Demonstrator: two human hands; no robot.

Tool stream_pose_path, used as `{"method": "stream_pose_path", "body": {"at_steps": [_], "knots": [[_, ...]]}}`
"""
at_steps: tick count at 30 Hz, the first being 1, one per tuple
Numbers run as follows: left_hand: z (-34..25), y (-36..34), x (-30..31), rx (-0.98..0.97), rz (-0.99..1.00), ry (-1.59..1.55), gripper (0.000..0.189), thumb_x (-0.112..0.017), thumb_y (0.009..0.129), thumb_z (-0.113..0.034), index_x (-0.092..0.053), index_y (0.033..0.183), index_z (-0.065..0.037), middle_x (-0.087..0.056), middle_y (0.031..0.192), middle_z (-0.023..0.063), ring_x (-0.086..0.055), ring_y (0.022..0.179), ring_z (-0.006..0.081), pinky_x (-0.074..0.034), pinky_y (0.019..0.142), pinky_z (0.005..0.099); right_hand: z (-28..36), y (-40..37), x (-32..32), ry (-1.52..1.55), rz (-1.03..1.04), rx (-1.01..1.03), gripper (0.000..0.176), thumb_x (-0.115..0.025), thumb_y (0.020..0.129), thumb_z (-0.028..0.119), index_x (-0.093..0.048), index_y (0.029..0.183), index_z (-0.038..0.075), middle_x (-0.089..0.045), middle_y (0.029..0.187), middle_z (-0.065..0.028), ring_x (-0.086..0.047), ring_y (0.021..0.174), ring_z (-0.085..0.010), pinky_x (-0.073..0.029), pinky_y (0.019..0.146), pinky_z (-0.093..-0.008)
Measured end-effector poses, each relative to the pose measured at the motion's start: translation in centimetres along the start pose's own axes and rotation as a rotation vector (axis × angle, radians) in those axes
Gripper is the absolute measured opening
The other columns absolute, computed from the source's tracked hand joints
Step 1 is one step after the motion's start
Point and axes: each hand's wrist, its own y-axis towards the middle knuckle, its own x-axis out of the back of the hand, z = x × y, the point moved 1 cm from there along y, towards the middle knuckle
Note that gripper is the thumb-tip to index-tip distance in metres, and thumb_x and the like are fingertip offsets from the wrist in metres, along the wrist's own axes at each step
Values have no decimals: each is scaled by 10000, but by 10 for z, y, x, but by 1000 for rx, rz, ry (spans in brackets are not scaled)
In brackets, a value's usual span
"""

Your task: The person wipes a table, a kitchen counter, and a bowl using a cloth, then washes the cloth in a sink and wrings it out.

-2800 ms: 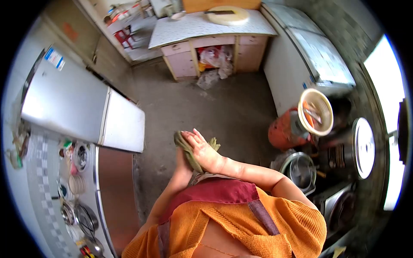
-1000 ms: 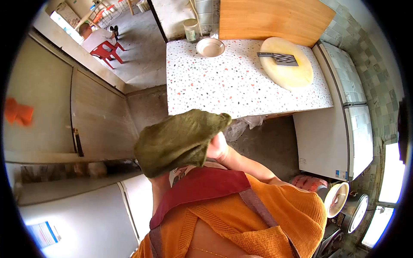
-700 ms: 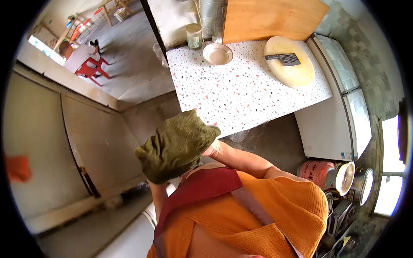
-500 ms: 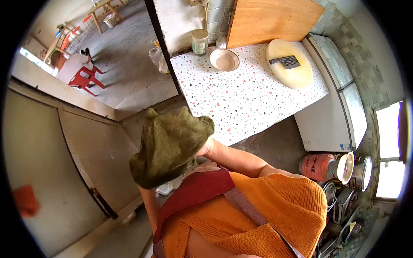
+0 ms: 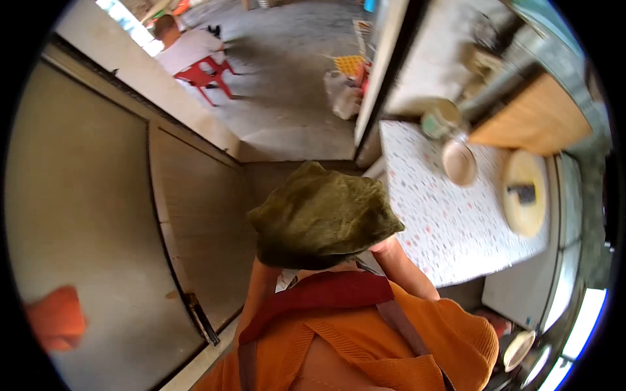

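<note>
A dark green cloth point(image 5: 326, 215) is spread in front of my chest, above the red apron point(image 5: 319, 296). My right hand point(image 5: 383, 245) grips the cloth at its lower right edge; only part of the hand shows. My left hand is hidden under the cloth, with just the left wrist point(image 5: 266, 274) coming out below its left side, so its fingers cannot be seen. To the right of the cloth is the speckled table point(image 5: 424, 228).
On the table are a bowl point(image 5: 459, 163), a jar point(image 5: 441, 118) and a round board point(image 5: 523, 218) with a cleaver point(image 5: 523, 193). A door point(image 5: 98, 215) stands at left. Beyond the doorway, a person point(image 5: 189, 49) sits on a red chair point(image 5: 207, 73).
The view has turned left, so the table appears farther right. The cloth now lies flatter and wider, nearer the middle of the view.
</note>
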Motion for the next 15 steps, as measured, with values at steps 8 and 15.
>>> {"method": "stream_pose_path", "body": {"at_steps": [8,15], "knots": [[-70,132,88,-242,219,1635,482,-632,882,-217,-472,1301,-40,-484,1293,163,-510,1102,238,-433,935,342,39,157,-51,3,-62,-29,417,-537,937,310,-511,1296,99,-507,1332,-99,-481,1202,-270,-394,1027,-422],[-109,165,141,-2,-325,498,435,-610,882,-268,-513,1249,-56,-535,1245,112,-532,1085,263,-446,902,357,35,177,-2,100,-111,-240,501,-527,929,386,-464,1344,113,-448,1393,-114,-421,1268,-268,-286,1097,-460]]}}
